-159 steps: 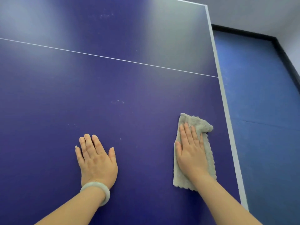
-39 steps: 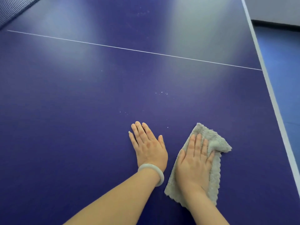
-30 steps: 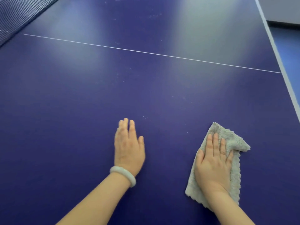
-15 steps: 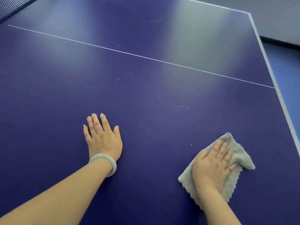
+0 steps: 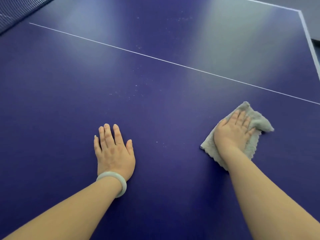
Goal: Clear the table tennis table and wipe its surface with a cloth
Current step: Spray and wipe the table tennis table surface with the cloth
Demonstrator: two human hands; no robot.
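The right hand (image 5: 233,130) lay flat on the gray cloth (image 5: 258,121). Its fingers were straight and spread, and they pressed the cloth down on the blue counter (image 5: 173,179). It did not grip the cloth. The cloth was folded, and its long side ran the same way as the arm, away from the person. One corner stuck out to the right of the fingers.

The left hand (image 5: 114,151) lay flat on the bare counter too, with open fingers, well apart from the cloth. It held nothing. A pale bracelet (image 5: 119,182) sat on that wrist.

A few tiny white specks (image 5: 161,144) lay between the two hands. More white dust (image 5: 136,91) lay farther out, ahead of the left hand and to the left of the cloth. So the dirty part was forward and left of the cloth. The left hand was nearer to that dust, but the right hand had the cloth, so the wipe would likely need to go left and away. The white line (image 5: 173,62) ran beyond the dust.
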